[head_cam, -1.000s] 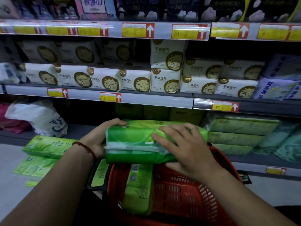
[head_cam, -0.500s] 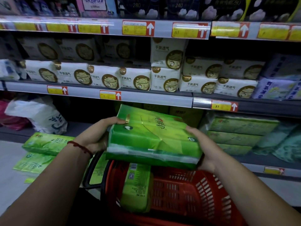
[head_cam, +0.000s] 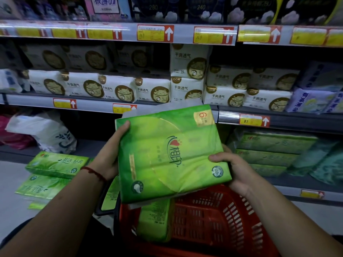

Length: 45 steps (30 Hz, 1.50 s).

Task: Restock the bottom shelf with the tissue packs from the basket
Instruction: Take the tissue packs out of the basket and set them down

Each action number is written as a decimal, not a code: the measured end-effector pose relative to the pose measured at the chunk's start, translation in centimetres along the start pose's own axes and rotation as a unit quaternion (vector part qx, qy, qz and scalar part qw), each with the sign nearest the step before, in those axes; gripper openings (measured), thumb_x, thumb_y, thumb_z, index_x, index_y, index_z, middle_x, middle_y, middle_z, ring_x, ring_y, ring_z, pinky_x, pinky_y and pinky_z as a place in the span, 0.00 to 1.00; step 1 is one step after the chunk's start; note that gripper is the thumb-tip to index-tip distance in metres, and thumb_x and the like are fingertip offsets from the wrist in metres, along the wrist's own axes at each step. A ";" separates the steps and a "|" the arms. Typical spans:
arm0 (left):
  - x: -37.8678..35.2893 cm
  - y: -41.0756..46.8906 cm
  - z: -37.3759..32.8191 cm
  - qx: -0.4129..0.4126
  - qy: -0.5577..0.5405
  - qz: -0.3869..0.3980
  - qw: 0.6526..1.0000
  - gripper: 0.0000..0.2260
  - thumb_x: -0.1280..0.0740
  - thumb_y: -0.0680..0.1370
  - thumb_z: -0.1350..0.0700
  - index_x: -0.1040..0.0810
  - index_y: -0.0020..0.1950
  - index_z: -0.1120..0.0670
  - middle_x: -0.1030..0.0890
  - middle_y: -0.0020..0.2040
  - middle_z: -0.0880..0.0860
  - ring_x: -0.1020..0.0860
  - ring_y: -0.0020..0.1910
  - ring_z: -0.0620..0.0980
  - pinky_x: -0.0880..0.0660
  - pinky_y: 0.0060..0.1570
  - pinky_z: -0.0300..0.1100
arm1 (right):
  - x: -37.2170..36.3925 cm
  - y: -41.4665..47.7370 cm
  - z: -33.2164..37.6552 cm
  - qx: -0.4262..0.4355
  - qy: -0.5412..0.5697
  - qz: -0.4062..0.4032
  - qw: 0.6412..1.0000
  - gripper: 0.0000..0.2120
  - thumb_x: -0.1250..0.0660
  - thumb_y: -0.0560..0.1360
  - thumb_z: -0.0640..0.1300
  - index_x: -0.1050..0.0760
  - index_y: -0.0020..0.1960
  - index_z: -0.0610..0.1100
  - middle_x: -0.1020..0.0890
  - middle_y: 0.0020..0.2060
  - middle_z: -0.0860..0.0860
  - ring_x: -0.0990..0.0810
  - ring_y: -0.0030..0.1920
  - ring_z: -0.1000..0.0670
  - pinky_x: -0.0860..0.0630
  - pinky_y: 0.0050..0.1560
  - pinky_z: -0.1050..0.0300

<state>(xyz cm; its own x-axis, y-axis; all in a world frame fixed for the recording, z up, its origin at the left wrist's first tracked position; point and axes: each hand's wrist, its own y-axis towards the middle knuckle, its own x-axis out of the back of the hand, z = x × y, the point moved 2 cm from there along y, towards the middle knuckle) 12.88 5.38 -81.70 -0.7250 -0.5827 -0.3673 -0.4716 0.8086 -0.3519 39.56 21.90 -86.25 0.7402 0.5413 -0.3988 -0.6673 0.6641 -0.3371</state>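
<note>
Centre of frame: I see the green tissue pack (head_cam: pixel 170 154) held up above the red basket (head_cam: pixel 213 219), tilted, printed face toward the camera, a "6" on its upper right corner. Left hand (head_cam: pixel 109 158) grips its left edge, thumb on the face, the other fingers hidden behind. Right hand (head_cam: pixel 235 171) grips the lower right corner, thumb on the face, the rest curled beneath. Red string bracelet (head_cam: pixel 94 172) on the left wrist. A second green pack (head_cam: pixel 154 221) stands on end inside the basket, lower centre. Bottom shelf (head_cam: pixel 87 147): stacked green packs (head_cam: pixel 269 145) at mid right, white plastic bag (head_cam: pixel 42 130) at mid left. Two more green packs (head_cam: pixel 55 164) lie at lower left, in front of the shelf. White cat-logo packs (head_cam: pixel 152 89) fill the shelf above
</note>
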 end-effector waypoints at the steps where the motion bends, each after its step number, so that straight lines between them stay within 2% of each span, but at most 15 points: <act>1: -0.2 -0.2 -0.2 -0.007 -0.006 0.012 1.000 0.23 0.35 0.77 0.41 0.19 0.66 0.54 0.15 0.60 0.58 0.16 0.57 0.58 0.18 0.56 0.54 | 0.1 0.0 0.4 0.010 0.005 0.001 1.000 0.36 0.27 0.62 0.35 0.27 0.70 0.43 0.16 0.61 0.39 0.16 0.54 0.37 0.19 0.54 0.41; 6: -0.9 -0.5 -0.2 -0.058 -0.060 0.021 0.996 0.19 0.35 0.80 0.48 0.20 0.67 0.56 0.17 0.63 0.60 0.15 0.55 0.59 0.18 0.56 0.56 | 0.0 -0.5 1.7 0.029 0.005 -0.017 0.999 0.34 0.27 0.62 0.38 0.25 0.69 0.40 0.16 0.60 0.39 0.15 0.51 0.40 0.19 0.55 0.43; 11: -0.7 -0.3 -0.4 -0.094 -0.127 0.013 0.987 0.21 0.37 0.82 0.48 0.24 0.73 0.56 0.19 0.67 0.60 0.22 0.66 0.64 0.27 0.67 0.64 | -1.0 -0.3 1.7 0.061 0.184 -0.051 0.980 0.25 0.28 0.73 0.51 0.22 0.67 0.41 0.17 0.62 0.41 0.17 0.57 0.40 0.22 0.62 0.40; 14: -0.7 -0.4 -0.6 -0.128 -0.149 -0.009 0.980 0.19 0.38 0.83 0.47 0.22 0.70 0.55 0.18 0.65 0.59 0.20 0.65 0.62 0.26 0.67 0.62 | -2.4 -0.2 0.7 0.049 0.209 -0.038 0.976 0.32 0.26 0.70 0.59 0.24 0.69 0.45 0.17 0.61 0.42 0.20 0.64 0.33 0.30 0.64 0.23; 17: -1.3 -0.5 -0.3 -0.126 -0.139 -0.007 0.982 0.19 0.36 0.82 0.46 0.22 0.69 0.54 0.17 0.64 0.57 0.20 0.65 0.59 0.26 0.66 0.59 | -5.0 -0.3 -1.1 0.054 0.119 -0.001 0.991 0.42 0.17 0.62 0.55 0.27 0.72 0.49 0.17 0.62 0.44 0.20 0.64 0.36 0.28 0.63 0.24; 20: -1.3 -0.5 -0.2 -0.098 -0.108 0.022 0.989 0.31 0.27 0.73 0.44 0.25 0.73 0.55 0.19 0.67 0.57 0.23 0.69 0.59 0.29 0.70 0.61 | -5.1 0.1 -1.4 0.094 0.106 -0.047 0.989 0.37 0.20 0.65 0.45 0.27 0.72 0.48 0.17 0.64 0.45 0.18 0.64 0.41 0.23 0.63 0.33; 23: -0.4 -0.6 -0.4 -0.070 -0.079 0.057 0.993 0.46 0.21 0.62 0.34 0.25 0.74 0.55 0.22 0.70 0.59 0.24 0.70 0.60 0.30 0.70 0.60 | -3.9 0.0 0.1 0.093 0.124 -0.064 0.986 0.30 0.26 0.67 0.47 0.23 0.69 0.44 0.16 0.62 0.43 0.18 0.63 0.40 0.21 0.62 0.41; 25: -0.4 -0.6 -0.5 -0.048 -0.075 0.106 0.990 0.42 0.29 0.68 0.29 0.25 0.75 0.54 0.23 0.71 0.59 0.24 0.71 0.60 0.33 0.72 0.60 | -2.7 -0.4 1.4 0.094 0.125 -0.062 0.986 0.18 0.35 0.74 0.45 0.19 0.63 0.43 0.14 0.58 0.43 0.15 0.56 0.42 0.21 0.58 0.46; 27: -0.5 -0.7 -0.5 -0.039 -0.077 0.151 0.985 0.38 0.40 0.76 0.30 0.28 0.76 0.55 0.24 0.72 0.60 0.26 0.72 0.62 0.36 0.74 0.61 | -1.7 -0.7 2.5 0.090 0.111 -0.065 0.988 0.16 0.40 0.77 0.44 0.18 0.58 0.43 0.13 0.54 0.42 0.13 0.48 0.42 0.21 0.55 0.46; 29: -0.7 -0.5 -0.3 -0.038 -0.058 0.154 0.986 0.38 0.37 0.75 0.31 0.28 0.75 0.57 0.24 0.72 0.61 0.25 0.71 0.63 0.34 0.73 0.63 | -1.3 -0.9 2.9 0.093 0.092 -0.071 0.989 0.16 0.39 0.75 0.45 0.19 0.58 0.42 0.13 0.53 0.40 0.13 0.48 0.39 0.20 0.55 0.41; 32: -1.5 -0.3 0.7 -0.049 0.002 0.167 0.985 0.32 0.36 0.79 0.38 0.29 0.76 0.57 0.24 0.73 0.60 0.26 0.72 0.62 0.33 0.74 0.62 | -1.2 -0.5 2.3 0.122 0.025 -0.115 0.986 0.29 0.29 0.63 0.45 0.23 0.64 0.41 0.16 0.57 0.37 0.17 0.56 0.32 0.19 0.54 0.32; 35: -2.3 0.0 1.7 -0.078 0.050 0.128 0.987 0.23 0.37 0.81 0.44 0.24 0.73 0.54 0.22 0.70 0.58 0.24 0.71 0.60 0.35 0.75 0.63 | -1.5 -0.6 1.5 0.150 -0.047 -0.138 0.978 0.23 0.31 0.68 0.36 0.23 0.62 0.45 0.14 0.53 0.42 0.13 0.44 0.42 0.17 0.38 0.48; 37: -2.3 0.2 1.9 -0.076 0.051 0.098 0.991 0.22 0.32 0.78 0.44 0.20 0.69 0.53 0.19 0.67 0.56 0.22 0.68 0.58 0.34 0.74 0.63 | -1.8 -0.7 1.3 0.143 -0.059 -0.138 0.978 0.21 0.33 0.72 0.33 0.23 0.64 0.46 0.14 0.52 0.44 0.13 0.41 0.45 0.19 0.35 0.52; 41: -2.8 0.2 2.5 -0.077 0.068 0.063 0.993 0.18 0.29 0.78 0.49 0.18 0.65 0.56 0.16 0.62 0.56 0.18 0.62 0.56 0.29 0.70 0.63 | -2.0 -1.0 1.5 0.165 -0.127 -0.130 0.969 0.23 0.26 0.73 0.39 0.24 0.67 0.51 0.14 0.54 0.47 0.12 0.46 0.47 0.17 0.39 0.51; 45: -3.5 -0.4 2.5 -0.091 0.058 0.022 0.994 0.14 0.34 0.81 0.49 0.19 0.65 0.52 0.14 0.60 0.53 0.16 0.57 0.52 0.22 0.63 0.57 | -2.7 -1.5 2.2 0.201 -0.219 -0.103 0.949 0.32 0.22 0.66 0.51 0.25 0.69 0.57 0.14 0.55 0.57 0.13 0.52 0.52 0.16 0.47 0.53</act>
<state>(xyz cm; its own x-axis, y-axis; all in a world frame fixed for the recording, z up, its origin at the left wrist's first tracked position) 16.88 6.86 -82.43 -0.7946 -0.5416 -0.2742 -0.5134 0.8406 -0.1727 38.72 20.58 -82.83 0.8733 0.4832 0.0629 -0.4851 0.8743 0.0180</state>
